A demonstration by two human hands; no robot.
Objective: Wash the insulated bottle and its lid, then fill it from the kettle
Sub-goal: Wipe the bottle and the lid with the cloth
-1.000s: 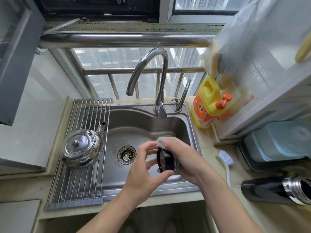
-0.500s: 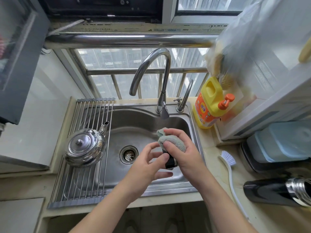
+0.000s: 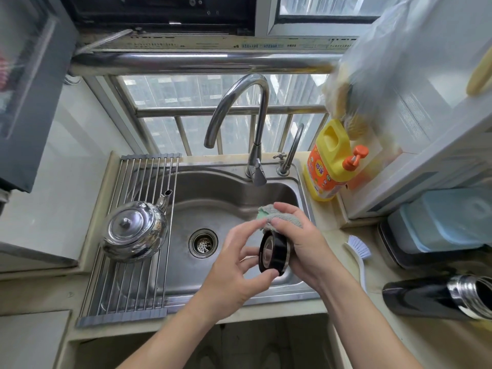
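Observation:
Over the steel sink [image 3: 234,193] I hold the black bottle lid [image 3: 274,253] on its side, its open end facing left. My left hand [image 3: 237,265] pinches the lid's lower rim with thumb and fingers. My right hand [image 3: 300,243] presses a grey-green cloth [image 3: 279,215] against the lid's top and back. The black insulated bottle [image 3: 436,298] lies on its side on the counter at the right, steel mouth pointing right. A shiny steel kettle [image 3: 134,231] stands on the roll-up rack [image 3: 127,294] over the sink's left part.
The tall faucet [image 3: 250,123] arches over the sink, no water running. A yellow detergent bottle [image 3: 331,161] stands at the sink's right corner. A white dish brush [image 3: 359,254] lies right of the sink, near a blue-lidded container [image 3: 447,222]. A plastic bag hangs above.
The lid has been turned in my hands: half a second ago the cloth covered its top, now its open end faces left. My hands stay over the sink.

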